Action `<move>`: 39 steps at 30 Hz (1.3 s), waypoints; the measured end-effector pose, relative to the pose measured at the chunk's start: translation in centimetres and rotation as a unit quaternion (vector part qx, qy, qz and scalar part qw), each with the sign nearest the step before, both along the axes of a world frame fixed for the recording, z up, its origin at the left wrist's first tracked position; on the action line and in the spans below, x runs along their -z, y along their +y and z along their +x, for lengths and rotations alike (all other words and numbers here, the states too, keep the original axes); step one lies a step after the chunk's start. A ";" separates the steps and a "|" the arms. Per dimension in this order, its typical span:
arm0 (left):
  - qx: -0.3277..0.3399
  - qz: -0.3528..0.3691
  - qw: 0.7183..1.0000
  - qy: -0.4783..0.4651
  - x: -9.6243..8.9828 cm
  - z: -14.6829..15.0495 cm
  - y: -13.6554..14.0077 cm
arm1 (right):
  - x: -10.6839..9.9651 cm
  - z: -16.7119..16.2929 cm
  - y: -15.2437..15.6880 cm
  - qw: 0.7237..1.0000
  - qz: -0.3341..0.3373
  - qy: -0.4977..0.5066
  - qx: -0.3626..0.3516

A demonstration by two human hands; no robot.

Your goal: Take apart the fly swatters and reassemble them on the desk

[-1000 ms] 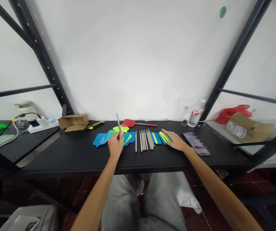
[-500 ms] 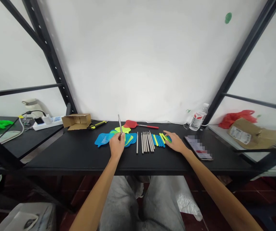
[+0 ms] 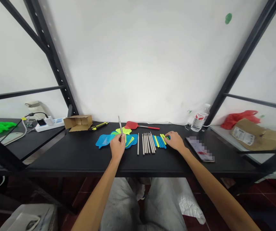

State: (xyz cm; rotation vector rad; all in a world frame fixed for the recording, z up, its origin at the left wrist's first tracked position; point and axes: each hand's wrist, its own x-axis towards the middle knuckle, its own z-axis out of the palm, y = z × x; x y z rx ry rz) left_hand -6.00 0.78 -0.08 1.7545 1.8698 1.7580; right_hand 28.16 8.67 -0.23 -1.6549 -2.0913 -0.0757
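Note:
My left hand (image 3: 117,146) is closed round a thin silver metal rod (image 3: 120,124), which points up and away above the pile of blue, green and yellow fly swatter heads (image 3: 104,140). At the right end of a row of blue and yellow plastic handles (image 3: 157,141), my right hand (image 3: 175,141) has its fingers pinched on a handle, mostly hidden beneath them. Between the two hands, several metal rods (image 3: 146,144) lie side by side, one set slightly apart on the left. Behind them rests an assembled red fly swatter (image 3: 131,124).
An open cardboard box (image 3: 78,123) and a black-and-yellow utility knife (image 3: 99,126) lie at the back left. On the right are a phone (image 3: 198,147) and a water bottle (image 3: 200,119). Black shelf posts (image 3: 239,67) flank the black table (image 3: 75,157).
My right hand's fingers have drawn together over the end handle. The left hand still holds the rod in nearly the same place. The whole view has shifted slightly.

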 end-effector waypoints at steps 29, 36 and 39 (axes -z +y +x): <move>0.055 0.008 0.992 -0.110 -0.1 0.2 -0.3 | -1.8 -2.1 1.8 0.972 0.039 0.230 -0.028; 0.085 0.009 0.985 -0.151 0.2 0.2 -0.1 | -3.3 -9.2 -0.9 0.926 0.042 0.326 -0.185; 0.100 0.003 0.979 -0.179 0.2 0.2 -0.2 | -1.7 -11.5 -2.6 0.932 0.076 0.269 -0.230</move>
